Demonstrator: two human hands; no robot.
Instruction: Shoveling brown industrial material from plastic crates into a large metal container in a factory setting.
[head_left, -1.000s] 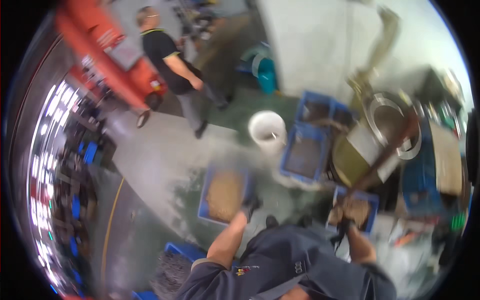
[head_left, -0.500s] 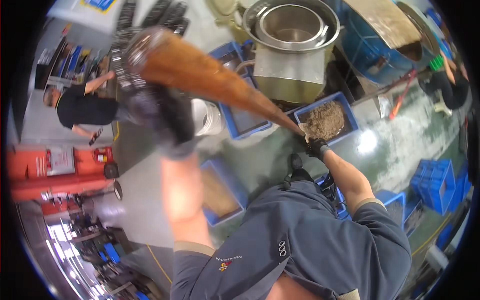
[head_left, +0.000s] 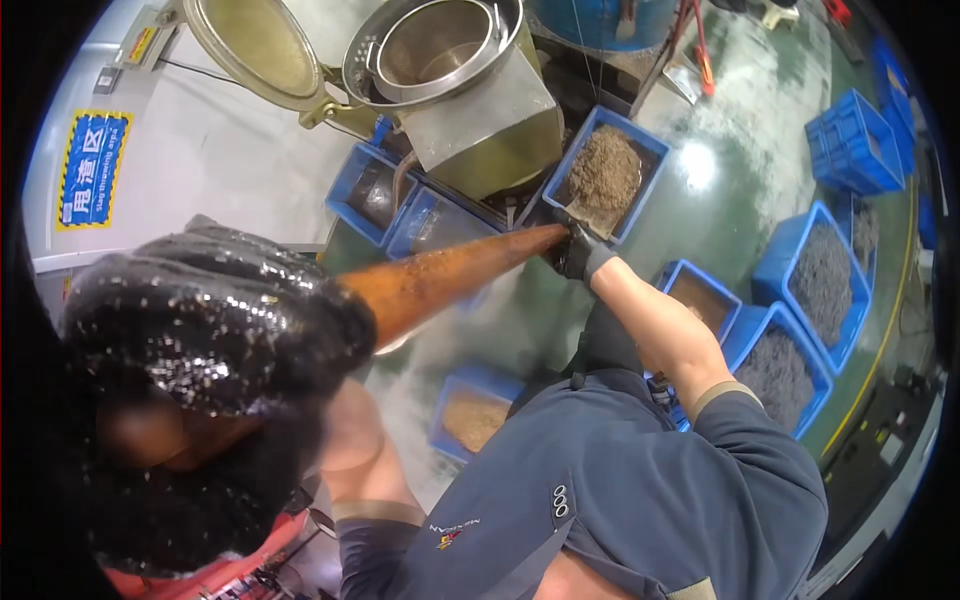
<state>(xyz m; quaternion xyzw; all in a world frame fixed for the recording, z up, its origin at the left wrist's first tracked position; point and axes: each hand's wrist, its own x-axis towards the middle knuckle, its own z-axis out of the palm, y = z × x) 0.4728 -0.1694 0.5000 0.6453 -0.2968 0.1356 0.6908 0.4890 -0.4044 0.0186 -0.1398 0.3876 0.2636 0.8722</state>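
Note:
My left hand point(head_left: 215, 320), in a wet, glistening black glove, fills the view's left side and grips the near end of a long brown wooden handle point(head_left: 450, 275). My right hand point(head_left: 575, 250), also in a black glove, holds the handle's far end. There a scoop blade point(head_left: 592, 212) rests at the edge of a blue crate point(head_left: 652, 150) heaped with brownish granular material. Both forearms are bare below dark blue sleeves.
A steel machine with a round drum point(head_left: 440, 50) and an open lid point(head_left: 260, 40) stands behind the crate. More blue crates lie around: two dark-filled ones point(head_left: 820, 270) at right, one point(head_left: 470, 415) by my body, a stack point(head_left: 850, 140) at the back. The green floor is wet.
The view has swung and my left hand has come closer to the camera. The handle's far end with my right hand has stayed at the filled blue crate.

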